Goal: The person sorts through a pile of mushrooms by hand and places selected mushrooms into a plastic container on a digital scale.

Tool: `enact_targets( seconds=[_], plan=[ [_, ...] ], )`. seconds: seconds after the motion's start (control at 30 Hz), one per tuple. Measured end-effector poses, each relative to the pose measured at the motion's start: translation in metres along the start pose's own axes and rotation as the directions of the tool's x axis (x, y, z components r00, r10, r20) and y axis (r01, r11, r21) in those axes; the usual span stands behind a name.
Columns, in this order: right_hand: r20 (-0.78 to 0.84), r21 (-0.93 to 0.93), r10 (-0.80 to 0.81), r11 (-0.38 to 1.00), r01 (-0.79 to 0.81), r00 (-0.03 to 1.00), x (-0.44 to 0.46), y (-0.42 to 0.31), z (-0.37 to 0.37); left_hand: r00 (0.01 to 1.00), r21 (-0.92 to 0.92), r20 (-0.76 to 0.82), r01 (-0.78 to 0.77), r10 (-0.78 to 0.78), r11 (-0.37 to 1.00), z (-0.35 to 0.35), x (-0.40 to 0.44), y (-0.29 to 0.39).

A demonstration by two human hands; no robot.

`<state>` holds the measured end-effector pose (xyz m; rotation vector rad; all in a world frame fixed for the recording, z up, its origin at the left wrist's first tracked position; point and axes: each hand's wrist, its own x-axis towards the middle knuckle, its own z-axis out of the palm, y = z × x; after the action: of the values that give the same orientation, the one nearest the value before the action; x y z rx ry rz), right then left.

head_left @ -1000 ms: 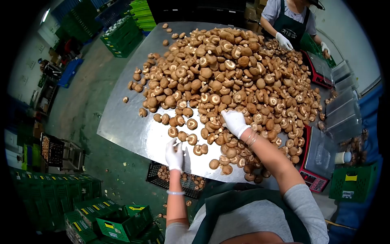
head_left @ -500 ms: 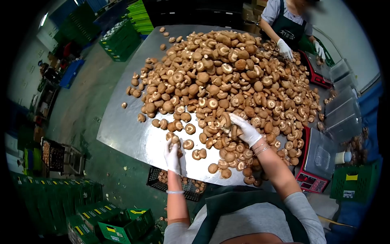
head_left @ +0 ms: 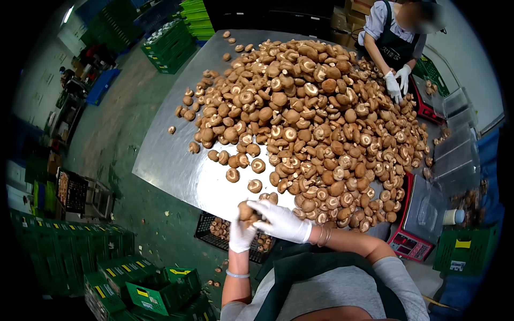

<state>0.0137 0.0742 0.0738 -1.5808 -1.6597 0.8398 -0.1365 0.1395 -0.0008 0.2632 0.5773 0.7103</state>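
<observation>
Both my gloved hands meet near the front edge of the steel table (head_left: 176, 176). My left hand (head_left: 240, 237) is closed around brown shiitake mushrooms (head_left: 246, 210), with a cap showing above its fingers. Against it, my right hand (head_left: 284, 222) has its fingers curled over shiitakes in the same cluster. How many mushrooms each hand has is hidden by the gloves. A large heap of shiitakes (head_left: 321, 128) covers much of the table, and a few lie loose just beyond my hands.
Below the table edge sits a black crate (head_left: 203, 230) with mushrooms in it. To the right are a red scale (head_left: 409, 241) and clear plastic bins (head_left: 455, 160). A co-worker's gloved hands (head_left: 397, 84) are at the heap's far right. Green crates (head_left: 155, 291) stand lower left.
My right hand has left the heap and come left and nearer to my left hand, which has drawn slightly back. The co-worker's hands have come together.
</observation>
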Motion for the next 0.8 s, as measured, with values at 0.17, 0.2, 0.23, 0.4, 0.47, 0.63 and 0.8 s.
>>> enact_targets(
  seconds=[0.17, 0.2, 0.23, 0.4, 0.47, 0.63, 0.8],
  plan=[
    [0.111, 0.087, -0.211, 0.976, 0.201, 0.971, -0.009, -0.001, 0.021, 0.901, 0.176, -0.084, -0.408, 0.426, 0.896, 0.011, -0.035, 0.053],
    [0.149, 0.443, -0.08, 0.896, 0.006, 0.986, -0.005, 0.01, 0.027, 0.853, 0.343, -0.093, -0.456, 0.513, 0.821, 0.022, -0.039, 0.053],
    [0.233, 0.723, 0.029, 0.664, -0.193, 0.972, -0.004, 0.021, 0.032, 0.825, 0.516, -0.002, -0.483, 0.565, 0.707, 0.034, -0.04, 0.048],
    [0.361, 0.923, 0.153, -0.197, -0.33, 0.92, 0.0, 0.039, 0.002, 0.829, 0.857, 0.365, -0.477, 0.424, 0.195, 0.066, -0.003, 0.025],
    [0.302, 0.932, 0.09, -0.235, -0.275, 0.949, -0.006, 0.053, -0.007, 0.769, 0.865, 0.378, -0.491, 0.515, 0.099, 0.069, 0.042, 0.031],
    [0.143, 0.987, 0.272, 0.031, -0.158, 0.951, -0.019, 0.048, -0.033, 0.726, 0.834, 0.503, -0.266, 0.469, -0.484, 0.058, 0.165, 0.029],
    [0.15, 0.93, 0.247, -0.364, -0.051, 0.957, -0.016, 0.075, -0.046, 0.908, 0.594, 0.284, 0.087, 0.309, -0.8, 0.073, 0.213, 0.011]
  ],
)
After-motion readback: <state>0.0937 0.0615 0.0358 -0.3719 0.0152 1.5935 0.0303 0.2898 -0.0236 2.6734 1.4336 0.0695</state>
